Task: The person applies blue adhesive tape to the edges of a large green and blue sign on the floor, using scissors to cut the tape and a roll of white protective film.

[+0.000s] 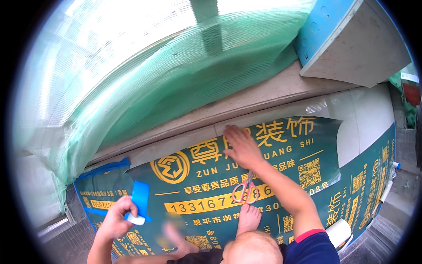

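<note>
My left hand (123,211) grips a roll of blue tape (140,198) at the lower left. My right hand (239,147) lies with fingers spread, palm down on a green printed sheet (325,185) with yellow markings. Below that hand, pink-handled scissors (245,191) lie on the sheet, just beyond a bare foot (248,215). A rounded bare knee (252,248) is at the bottom edge. Blue tape strips (110,166) run along the sheet's left part, and a pale underlayer (360,123) shows at the right.
A pale ledge (198,114) runs behind the sheet, with green mesh (184,75) hanging over the bright opening. A grey and blue panel (343,48) stands at the upper right. A white roll (338,231) lies at the lower right, beside grey tiled flooring (400,193).
</note>
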Tool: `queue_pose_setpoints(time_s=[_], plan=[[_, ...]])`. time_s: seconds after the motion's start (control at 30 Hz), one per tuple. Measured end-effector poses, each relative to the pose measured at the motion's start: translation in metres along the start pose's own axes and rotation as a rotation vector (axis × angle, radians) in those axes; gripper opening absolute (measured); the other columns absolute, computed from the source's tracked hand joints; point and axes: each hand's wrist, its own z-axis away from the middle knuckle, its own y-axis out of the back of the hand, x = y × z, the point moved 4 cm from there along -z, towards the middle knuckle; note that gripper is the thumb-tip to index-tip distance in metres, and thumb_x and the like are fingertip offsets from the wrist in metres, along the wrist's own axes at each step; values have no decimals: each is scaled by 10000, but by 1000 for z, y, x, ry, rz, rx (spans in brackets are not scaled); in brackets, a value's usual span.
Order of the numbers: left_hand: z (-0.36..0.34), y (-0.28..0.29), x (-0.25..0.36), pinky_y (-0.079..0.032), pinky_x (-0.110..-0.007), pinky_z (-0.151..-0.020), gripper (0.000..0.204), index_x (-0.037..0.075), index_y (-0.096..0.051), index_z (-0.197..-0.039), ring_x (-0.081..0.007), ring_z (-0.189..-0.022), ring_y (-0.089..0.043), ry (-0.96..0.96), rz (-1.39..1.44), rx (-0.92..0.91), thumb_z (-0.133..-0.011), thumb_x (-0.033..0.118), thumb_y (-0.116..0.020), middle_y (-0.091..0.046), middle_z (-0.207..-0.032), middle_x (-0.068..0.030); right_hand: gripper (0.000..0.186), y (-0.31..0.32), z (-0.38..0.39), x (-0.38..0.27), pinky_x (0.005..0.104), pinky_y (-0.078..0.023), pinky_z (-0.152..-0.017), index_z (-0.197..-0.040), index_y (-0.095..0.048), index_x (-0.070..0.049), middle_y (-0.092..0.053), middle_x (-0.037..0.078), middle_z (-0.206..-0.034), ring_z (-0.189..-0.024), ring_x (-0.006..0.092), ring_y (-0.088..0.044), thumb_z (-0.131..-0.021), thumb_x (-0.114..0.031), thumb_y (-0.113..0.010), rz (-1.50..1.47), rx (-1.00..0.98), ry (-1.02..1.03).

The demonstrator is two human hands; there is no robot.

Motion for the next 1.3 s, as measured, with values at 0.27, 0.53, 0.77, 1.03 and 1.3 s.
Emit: queue_pose_setpoints(time_s=[0.27, 0.53, 0.77, 1.03, 1.3], plan=[[-23, -55, -30, -498, -271, -824, 322, 94, -618, -831, -153, -937, -607, 99, -25, -169, -681, -125, -800, -566, -1029, -37, 676, 99, 65, 189, 534, -223, -1246, -1564, -379, -64, -353, 146, -1640, -1536, 341, -285, -1011, -424, -525, 189, 88, -320], [-52, -80, -8, -512, -282, -888, 328, 82, -631, -863, -164, -985, -618, 35, -4, -225, -682, -132, -800, -567, -1057, -44, 744, 145, 101, 310, 545, -186, -1254, -1626, -256, -87, -239, 112, -1699, -1562, 331, -221, -1064, -556, -390, 356, 225, -611], [-57, -93, 14, -511, -292, -862, 296, 73, -652, -863, -181, -979, -609, -34, 121, -147, -668, -112, -776, -596, -1072, -61, 781, 160, 103, 325, 570, -168, -1250, -1614, -244, -19, -228, 181, -1691, -1566, 365, -201, -1056, -534, -428, 527, 281, -824], [-50, -103, 14, -522, -288, -888, 336, 89, -631, -849, -144, -987, -625, -2, 122, -167, -679, -146, -802, -584, -1064, -20, 784, 114, 88, 164, 558, -180, -1254, -1562, -334, 22, -303, 263, -1635, -1536, 417, -257, -952, -378, -619, 219, 151, -260], [-78, -117, 30, -535, -303, -896, 311, 71, -647, -872, -186, -987, -642, -73, 108, -212, -674, -130, -780, -600, -1055, -59, 783, 102, 53, 144, 589, -241, -1218, -1503, -434, -51, -482, 203, -1472, -1436, 388, -395, -891, -465, -694, 241, 114, -99]])
